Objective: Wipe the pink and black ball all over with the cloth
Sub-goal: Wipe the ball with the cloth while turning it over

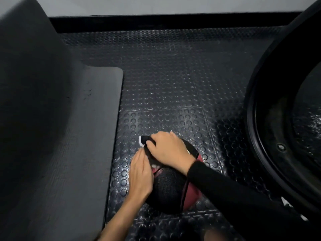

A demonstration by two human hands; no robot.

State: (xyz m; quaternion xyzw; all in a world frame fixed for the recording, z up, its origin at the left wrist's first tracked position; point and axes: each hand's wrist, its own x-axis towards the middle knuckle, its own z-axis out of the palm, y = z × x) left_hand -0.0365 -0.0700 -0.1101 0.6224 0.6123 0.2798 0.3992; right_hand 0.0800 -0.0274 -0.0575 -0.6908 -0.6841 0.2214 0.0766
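Gripping crumpled black-and-white cloth [145, 140] in curled right hand [169, 150] at far top of round pink and black textured rubber ball [172, 186], studded black rubber floor [173, 84] beneath. Steadying its left flank with flat, straight-fingered left hand [140, 176]. Could roll rightward under uneven pressure, leaving underside unwiped.

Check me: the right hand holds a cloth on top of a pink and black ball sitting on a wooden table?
Not a wooden table: the head view shows the ball sitting on a black studded floor. The rest holds: the right hand holds the cloth on top of it.
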